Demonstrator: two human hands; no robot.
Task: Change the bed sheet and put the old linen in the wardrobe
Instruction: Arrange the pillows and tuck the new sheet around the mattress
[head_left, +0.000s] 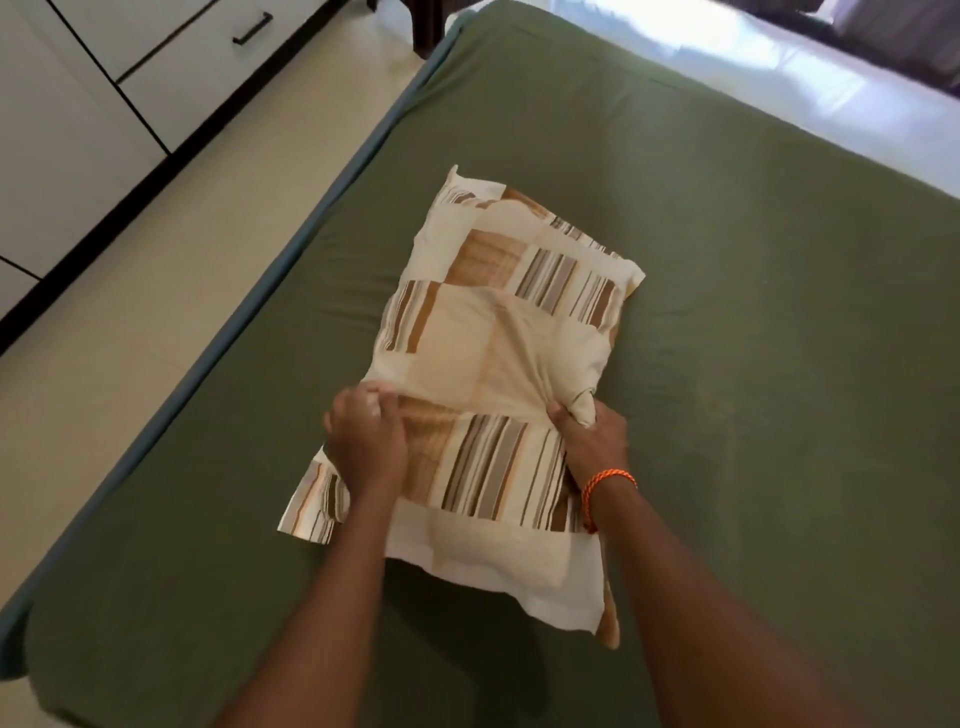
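White wardrobe (78, 104) doors stand left of the bed, across a strip of floor. On the green bed sheet (727, 338) lies a striped pillow (498, 364); the left hand (366, 441) pinches its cover, the right hand (589, 441) grips a bunched corner.

- Bare green sheet (727, 364) is lying open all round the pillow (498, 332).
- Both hands are occupying the pillow's near end.

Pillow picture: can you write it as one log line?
pillow on green sheet | left hand pinches cover | right hand bunches cover
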